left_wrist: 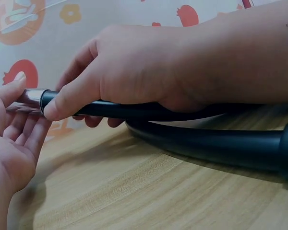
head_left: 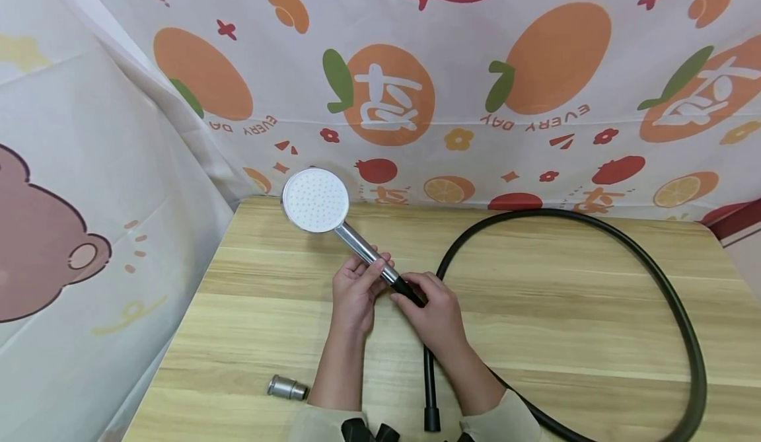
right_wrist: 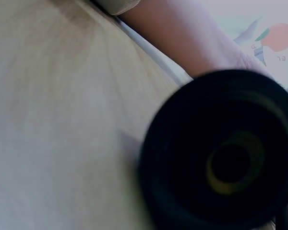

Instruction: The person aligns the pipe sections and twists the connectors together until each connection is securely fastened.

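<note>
A chrome shower head [head_left: 316, 200] with a white round face points up and left over the table's back edge. My left hand [head_left: 353, 294] holds its handle [head_left: 359, 244] near the lower end, thumb on top. Fingers and thumb of my right hand [head_left: 436, 313] pinch the black end of a shower hose [head_left: 407, 291], which meets the handle's base. In the left wrist view, the black hose end [left_wrist: 49, 101] sits against the chrome; whether threads are engaged is hidden. The hose's other end [right_wrist: 230, 158] looms close and blurred in the right wrist view, its round opening facing the camera.
The black hose [head_left: 666, 283] loops widely over the right of the wooden table [head_left: 238, 336]. Its free end [head_left: 431, 419] lies near the front, between the forearms. A small grey metal fitting [head_left: 287, 388] lies beside the left forearm. A fruit-print cloth [head_left: 464, 98] hangs behind.
</note>
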`<state>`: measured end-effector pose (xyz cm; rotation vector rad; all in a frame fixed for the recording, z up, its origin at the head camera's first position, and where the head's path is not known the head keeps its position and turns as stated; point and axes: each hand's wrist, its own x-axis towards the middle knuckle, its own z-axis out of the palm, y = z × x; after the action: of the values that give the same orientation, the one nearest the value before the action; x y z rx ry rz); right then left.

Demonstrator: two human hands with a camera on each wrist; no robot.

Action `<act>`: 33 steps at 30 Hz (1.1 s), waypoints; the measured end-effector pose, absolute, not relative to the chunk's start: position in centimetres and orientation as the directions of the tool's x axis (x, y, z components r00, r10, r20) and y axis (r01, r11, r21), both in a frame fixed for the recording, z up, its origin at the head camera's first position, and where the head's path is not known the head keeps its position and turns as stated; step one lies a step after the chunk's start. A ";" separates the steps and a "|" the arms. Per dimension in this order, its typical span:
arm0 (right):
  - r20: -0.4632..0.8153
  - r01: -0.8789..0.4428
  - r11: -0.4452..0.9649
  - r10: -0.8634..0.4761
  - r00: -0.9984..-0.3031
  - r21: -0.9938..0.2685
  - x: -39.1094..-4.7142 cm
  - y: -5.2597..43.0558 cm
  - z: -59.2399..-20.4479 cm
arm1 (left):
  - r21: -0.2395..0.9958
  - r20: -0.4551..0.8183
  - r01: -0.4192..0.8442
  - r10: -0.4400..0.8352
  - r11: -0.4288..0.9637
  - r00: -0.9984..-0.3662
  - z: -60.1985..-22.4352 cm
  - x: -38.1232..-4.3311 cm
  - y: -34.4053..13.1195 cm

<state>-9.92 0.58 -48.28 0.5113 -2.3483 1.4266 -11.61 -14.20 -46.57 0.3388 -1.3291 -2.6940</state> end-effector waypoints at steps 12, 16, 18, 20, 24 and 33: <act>0.320 -0.362 0.378 -0.172 -0.932 -0.852 -10.1 0.7 -48.1 | 0.770 -0.138 0.000 -0.167 -0.638 -0.976 -46.6 -11.6 -14.4; 0.326 -0.364 0.361 -0.163 -0.931 -0.859 -10.0 0.7 -48.0 | 0.770 -0.147 -0.001 -0.176 -0.638 -0.973 -46.4 -11.6 -14.2; 0.367 -0.398 0.366 -0.155 -0.917 -0.841 -10.0 0.7 -48.1 | 0.775 -0.158 -0.004 -0.187 -0.633 -0.970 -46.4 -11.6 -14.2; 0.409 -0.432 0.377 -0.146 -0.901 -0.819 -10.0 0.7 -48.2 | 0.780 -0.168 -0.006 -0.201 -0.626 -0.965 -46.5 -11.7 -14.1; 0.465 -0.478 0.417 -0.140 -0.874 -0.773 -10.1 0.7 -48.5 | 0.783 -0.187 -0.007 -0.226 -0.622 -0.956 -46.6 -11.9 -14.0; 0.427 -0.448 0.431 -0.152 -0.892 -0.783 -10.1 0.7 -48.3 | 0.776 -0.194 -0.006 -0.229 -0.631 -0.954 -46.9 -12.0 -14.0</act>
<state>-10.10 0.69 -48.28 0.5178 -2.3960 1.4446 -11.96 -13.96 -46.93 0.4184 -1.2849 -2.6971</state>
